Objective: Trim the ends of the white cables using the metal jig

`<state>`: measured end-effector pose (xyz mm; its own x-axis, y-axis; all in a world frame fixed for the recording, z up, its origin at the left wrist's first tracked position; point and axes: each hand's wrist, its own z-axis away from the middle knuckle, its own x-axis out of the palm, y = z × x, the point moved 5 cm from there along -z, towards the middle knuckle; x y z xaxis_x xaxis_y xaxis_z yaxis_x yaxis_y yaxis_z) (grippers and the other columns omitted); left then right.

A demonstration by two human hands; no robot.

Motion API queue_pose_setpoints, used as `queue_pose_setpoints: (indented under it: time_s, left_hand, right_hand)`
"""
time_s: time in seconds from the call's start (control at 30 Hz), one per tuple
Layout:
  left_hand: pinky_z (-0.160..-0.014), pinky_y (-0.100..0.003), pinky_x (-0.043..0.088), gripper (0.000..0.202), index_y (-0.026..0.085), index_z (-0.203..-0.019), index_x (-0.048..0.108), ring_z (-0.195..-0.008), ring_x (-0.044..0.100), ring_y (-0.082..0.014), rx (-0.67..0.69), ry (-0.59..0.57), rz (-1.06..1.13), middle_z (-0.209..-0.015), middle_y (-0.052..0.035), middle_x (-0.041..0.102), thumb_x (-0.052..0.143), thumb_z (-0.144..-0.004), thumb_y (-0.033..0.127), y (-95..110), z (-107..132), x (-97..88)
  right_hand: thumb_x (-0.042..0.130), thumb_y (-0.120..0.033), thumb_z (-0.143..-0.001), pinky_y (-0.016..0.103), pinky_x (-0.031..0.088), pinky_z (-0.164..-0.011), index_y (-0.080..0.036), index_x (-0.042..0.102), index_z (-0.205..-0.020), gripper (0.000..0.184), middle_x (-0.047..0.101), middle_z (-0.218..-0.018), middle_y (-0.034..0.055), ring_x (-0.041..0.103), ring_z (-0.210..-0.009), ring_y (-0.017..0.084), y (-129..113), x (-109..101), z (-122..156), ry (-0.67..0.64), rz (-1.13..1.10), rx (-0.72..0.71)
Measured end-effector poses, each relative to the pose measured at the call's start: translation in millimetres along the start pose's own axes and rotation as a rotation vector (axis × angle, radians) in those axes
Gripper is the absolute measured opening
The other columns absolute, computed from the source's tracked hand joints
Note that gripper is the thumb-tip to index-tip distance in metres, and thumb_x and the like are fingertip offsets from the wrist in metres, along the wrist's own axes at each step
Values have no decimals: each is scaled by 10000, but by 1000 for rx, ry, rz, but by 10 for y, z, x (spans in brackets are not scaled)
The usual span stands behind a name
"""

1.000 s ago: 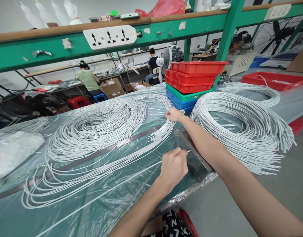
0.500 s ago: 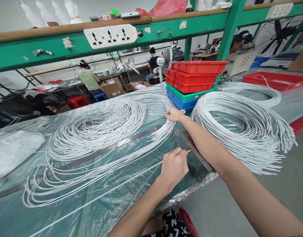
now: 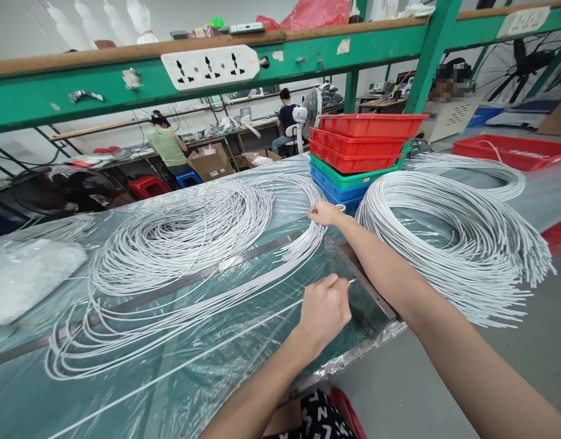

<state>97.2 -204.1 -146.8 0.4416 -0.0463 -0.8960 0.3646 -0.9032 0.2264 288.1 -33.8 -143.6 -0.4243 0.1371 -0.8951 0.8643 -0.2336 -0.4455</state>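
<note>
A big loose coil of white wires (image 3: 180, 238) lies on the plastic-covered table (image 3: 171, 396). My left hand (image 3: 324, 311) is closed near the table's front edge, pinching the end of a white wire (image 3: 244, 329) that trails off to the left. My right hand (image 3: 324, 213) reaches further back and pinches wires at the right side of the coil, where several cut ends fan out. A long steel ruler (image 3: 244, 256) runs across the table under the wires. A dark metal stop (image 3: 363, 292) sits at its right end, just right of my left hand.
A second large bundle of white wires (image 3: 449, 238) lies to the right. Stacked red, green and blue trays (image 3: 358, 152) stand behind my right hand. A green frame with a power strip (image 3: 211, 66) runs overhead. Two people sit at benches far behind.
Both hands stay where they were, holding the wires. Only the camera has shifted slightly.
</note>
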Motion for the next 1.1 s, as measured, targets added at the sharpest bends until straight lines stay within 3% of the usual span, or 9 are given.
queue_pose_setpoints:
  time_s: [0.83,1.1]
  left_hand:
    - [-541,-263,341,286,180,-796,600,-625,549,-139,-15,-23,-2,-712,-17,572,366,-961,180,3,-4,-9]
    - [-533,-255,324,283,175,-817,605,-623,544,-138,-21,-11,18,-717,-19,572,361,-961,173,2,1,-1]
  right_hand:
    - [575,-325,-877,186,404,-623,-191,740,-999,245,712,-814,29,631,-703,131,16,15,-4,-23,-25,10]
    - [571,-311,-871,186,399,-620,-179,736,-931,220,708,-806,27,623,-688,126,10,25,1,-35,-24,-6]
